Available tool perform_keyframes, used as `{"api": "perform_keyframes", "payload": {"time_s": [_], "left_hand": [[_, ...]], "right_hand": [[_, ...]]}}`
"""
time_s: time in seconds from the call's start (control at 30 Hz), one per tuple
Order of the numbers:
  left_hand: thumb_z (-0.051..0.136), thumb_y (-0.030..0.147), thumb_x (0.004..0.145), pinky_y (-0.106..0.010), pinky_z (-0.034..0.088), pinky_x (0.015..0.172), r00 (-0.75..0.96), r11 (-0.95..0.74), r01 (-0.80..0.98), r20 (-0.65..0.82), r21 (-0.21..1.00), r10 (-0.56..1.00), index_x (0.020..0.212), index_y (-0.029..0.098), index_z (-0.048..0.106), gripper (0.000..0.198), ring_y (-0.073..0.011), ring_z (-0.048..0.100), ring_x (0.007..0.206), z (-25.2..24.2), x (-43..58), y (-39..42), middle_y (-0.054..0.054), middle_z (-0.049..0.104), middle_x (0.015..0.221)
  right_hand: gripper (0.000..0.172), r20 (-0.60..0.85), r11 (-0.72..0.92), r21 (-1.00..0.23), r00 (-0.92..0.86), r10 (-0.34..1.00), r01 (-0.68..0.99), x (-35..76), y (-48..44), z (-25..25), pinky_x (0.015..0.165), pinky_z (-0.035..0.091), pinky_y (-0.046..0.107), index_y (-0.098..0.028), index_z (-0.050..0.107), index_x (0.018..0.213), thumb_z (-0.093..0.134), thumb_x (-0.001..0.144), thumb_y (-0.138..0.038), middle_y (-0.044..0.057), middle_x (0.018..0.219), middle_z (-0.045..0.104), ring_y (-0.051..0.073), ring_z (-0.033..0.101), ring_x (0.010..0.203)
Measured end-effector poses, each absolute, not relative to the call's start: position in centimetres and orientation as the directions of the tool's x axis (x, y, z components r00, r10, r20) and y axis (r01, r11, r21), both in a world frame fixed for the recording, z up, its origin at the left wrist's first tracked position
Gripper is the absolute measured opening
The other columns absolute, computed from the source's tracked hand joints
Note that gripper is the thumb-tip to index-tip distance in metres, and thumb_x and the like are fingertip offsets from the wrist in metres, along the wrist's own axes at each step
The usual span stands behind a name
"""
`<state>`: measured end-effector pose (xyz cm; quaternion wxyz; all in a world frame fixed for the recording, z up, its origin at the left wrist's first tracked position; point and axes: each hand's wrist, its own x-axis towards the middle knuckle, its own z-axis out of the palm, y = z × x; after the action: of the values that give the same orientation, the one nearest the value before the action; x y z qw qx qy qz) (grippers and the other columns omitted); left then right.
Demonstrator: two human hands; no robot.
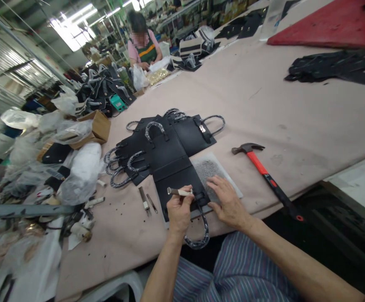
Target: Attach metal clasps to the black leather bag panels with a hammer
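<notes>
My left hand (pixel 179 214) is closed around a short punch-like tool (pixel 173 191) with a metal end and a pale shaft. It is tilted over the near part of a black bag panel (pixel 172 176). A plastic-wrapped handle (pixel 205 233) is attached there and hangs over the table edge. My right hand (pixel 226 201) lies with fingers apart across the panel's edge and a worn white board (pixel 235 186). Left of the panel lie a pronged metal tool (pixel 143 200) and a thin metal rod (pixel 152 203). A claw hammer (pixel 260 165) with a red and black grip rests on the right.
More black panels with wrapped handles (pixel 154 131) are stacked beyond. Plastic bags (pixel 83 172) and a cardboard box (pixel 100 128) crowd the left. A co-worker (pixel 143 44) sits at the far side. Black pieces (pixel 330 67) and a red sheet (pixel 330 27) lie far right.
</notes>
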<state>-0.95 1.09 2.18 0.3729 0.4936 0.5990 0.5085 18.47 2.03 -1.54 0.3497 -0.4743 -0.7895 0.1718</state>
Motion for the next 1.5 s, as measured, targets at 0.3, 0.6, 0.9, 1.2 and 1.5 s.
{"api": "perform_keyframes", "payload": {"time_s": [0.3,0.6,0.9,1.2,1.5], "left_hand": [[0.071,0.031,0.087,-0.041,0.056,0.101,-0.271,0.017,0.206,0.040,0.978,0.962,0.099,0.018,0.073,0.017,-0.0244,0.072,0.106,1.2,-1.2,0.9,-0.009,0.077,0.110],[0.072,0.027,0.085,-0.041,0.056,0.101,-0.249,0.021,0.193,0.029,0.981,0.968,0.094,0.017,0.075,0.013,-0.0247,0.072,0.105,1.8,-0.8,1.2,-0.009,0.078,0.107],[0.075,0.025,0.083,-0.040,0.059,0.096,-0.242,-0.031,0.148,0.066,0.989,0.968,0.089,0.017,0.075,0.011,-0.0234,0.074,0.100,1.9,-0.6,1.1,-0.009,0.078,0.103],[0.075,0.018,0.083,-0.040,0.058,0.098,-0.190,-0.122,0.179,0.156,0.976,0.969,0.094,0.019,0.075,0.011,-0.0228,0.074,0.103,1.4,-0.8,0.7,-0.007,0.078,0.105],[0.074,0.024,0.085,-0.037,0.058,0.097,-0.229,-0.078,0.116,0.103,0.990,0.968,0.091,0.017,0.075,0.008,-0.0223,0.074,0.103,1.5,-0.9,0.8,-0.009,0.078,0.106]], "right_hand": [[0.022,0.409,0.520,-0.621,-0.323,0.853,0.587,19.0,2.0,-1.2,0.118,0.030,0.062,-0.018,0.062,0.111,0.057,0.089,-0.018,0.014,0.135,0.058,0.034,0.044,0.137],[0.024,0.353,0.523,-0.627,-0.389,0.851,0.577,19.4,2.2,-0.6,0.120,0.024,0.058,-0.018,0.063,0.111,0.052,0.089,-0.016,0.012,0.136,0.059,0.033,0.041,0.140],[0.020,0.361,0.569,-0.630,-0.449,0.817,0.529,19.7,2.3,-0.8,0.119,0.019,0.062,-0.022,0.066,0.103,0.052,0.092,-0.013,0.008,0.137,0.059,0.032,0.040,0.140],[0.025,0.413,0.607,-0.648,-0.457,0.788,0.461,20.0,2.3,-1.0,0.117,0.021,0.064,-0.023,0.071,0.092,0.052,0.086,-0.007,0.007,0.132,0.061,0.031,0.050,0.131],[0.022,0.533,0.659,-0.636,-0.389,0.751,0.402,19.7,2.3,-1.0,0.115,0.027,0.060,-0.021,0.060,0.084,0.049,0.079,-0.003,0.003,0.099,0.068,0.025,0.060,0.111]]}}
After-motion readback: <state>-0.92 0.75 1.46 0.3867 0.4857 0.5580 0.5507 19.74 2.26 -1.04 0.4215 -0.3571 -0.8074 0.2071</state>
